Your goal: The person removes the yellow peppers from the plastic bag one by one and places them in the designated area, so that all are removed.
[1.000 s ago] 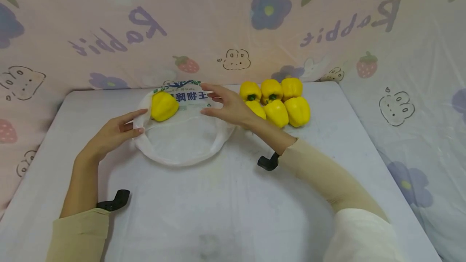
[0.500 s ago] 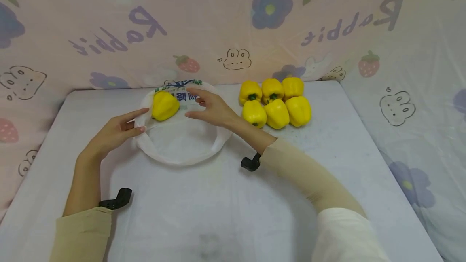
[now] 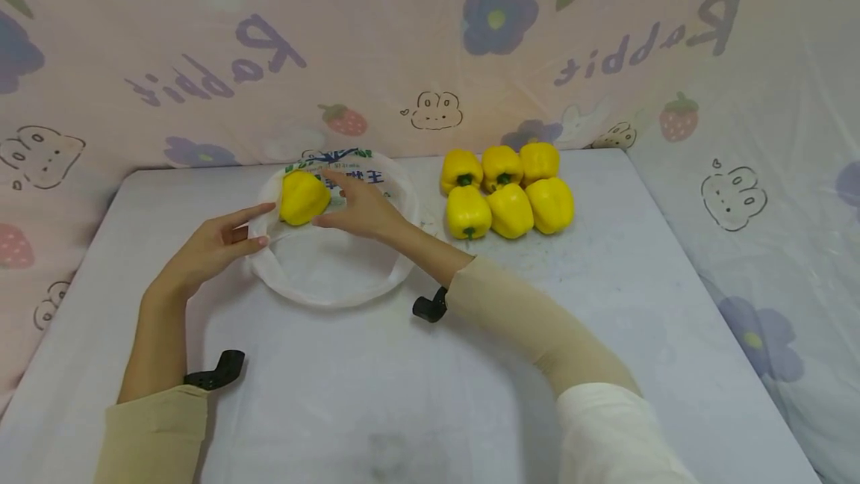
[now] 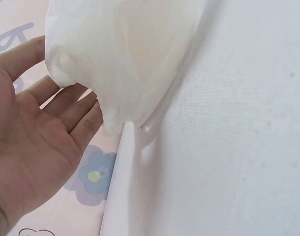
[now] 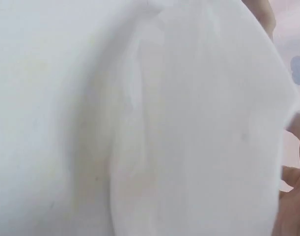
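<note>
A white plastic bag (image 3: pixel 336 297) stands on the table with its round mouth spread upward. Green and blue print shows on its far side. One yellow bell pepper (image 3: pixel 304 198) sits within the mouth at the left. My left hand (image 3: pixel 204 249) touches the bag's left rim with thumb and forefinger apart; in the left wrist view, fingertips of the left hand (image 4: pixel 37 132) pass behind the bag. Over the mouth, my right hand (image 3: pixel 366 208) has thumb and forefinger spread at the pepper's right side. In the right wrist view the bag (image 5: pixel 204 123) hides most of that hand.
Several more yellow bell peppers (image 3: pixel 510 211) stand in two rows on the white table (image 3: pixel 322 409), right of the bag. A patterned cloth (image 3: pixel 376 36) hangs behind the table. Each wrist carries a black camera mount (image 3: pixel 430 306).
My right hand has moved left across the bag's mouth, from its right side to the pepper. The left hand and the pepper have stayed about where they were.
</note>
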`<control>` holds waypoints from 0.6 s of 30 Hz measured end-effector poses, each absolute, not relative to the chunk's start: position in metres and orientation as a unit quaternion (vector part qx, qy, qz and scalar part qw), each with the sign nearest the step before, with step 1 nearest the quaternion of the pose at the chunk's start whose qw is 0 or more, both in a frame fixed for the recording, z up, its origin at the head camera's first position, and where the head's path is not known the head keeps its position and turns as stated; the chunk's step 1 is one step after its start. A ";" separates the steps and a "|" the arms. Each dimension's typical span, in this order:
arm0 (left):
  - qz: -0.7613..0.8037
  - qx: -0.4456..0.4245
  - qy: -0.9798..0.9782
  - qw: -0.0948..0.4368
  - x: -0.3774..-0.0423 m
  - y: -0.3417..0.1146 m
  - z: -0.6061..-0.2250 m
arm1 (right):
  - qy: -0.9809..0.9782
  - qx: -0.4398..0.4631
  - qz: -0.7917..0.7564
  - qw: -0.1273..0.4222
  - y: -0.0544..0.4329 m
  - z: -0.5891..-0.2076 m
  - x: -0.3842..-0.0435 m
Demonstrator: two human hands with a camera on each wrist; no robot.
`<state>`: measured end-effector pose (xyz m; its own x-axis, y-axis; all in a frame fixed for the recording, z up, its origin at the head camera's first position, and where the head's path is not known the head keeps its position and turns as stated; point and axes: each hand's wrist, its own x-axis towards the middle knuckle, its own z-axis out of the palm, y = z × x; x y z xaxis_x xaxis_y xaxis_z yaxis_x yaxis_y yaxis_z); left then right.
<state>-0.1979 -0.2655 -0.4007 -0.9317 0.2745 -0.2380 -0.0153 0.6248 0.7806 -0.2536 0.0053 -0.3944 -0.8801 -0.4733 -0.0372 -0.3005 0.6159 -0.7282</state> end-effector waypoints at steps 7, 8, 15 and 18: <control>0.434 0.079 0.882 0.166 -0.196 -0.266 -0.399 | 0.909 -0.185 -0.358 0.102 -0.018 -0.400 -0.254; 0.434 0.080 0.882 0.166 -0.196 -0.266 -0.399 | 0.911 -0.182 -0.355 0.102 -0.021 -0.401 -0.255; 0.437 0.080 0.882 0.159 -0.195 -0.265 -0.398 | 0.911 -0.172 -0.360 0.098 -0.036 -0.404 -0.256; 0.439 0.082 0.881 0.158 -0.195 -0.264 -0.399 | 0.910 -0.160 -0.371 0.096 -0.041 -0.406 -0.256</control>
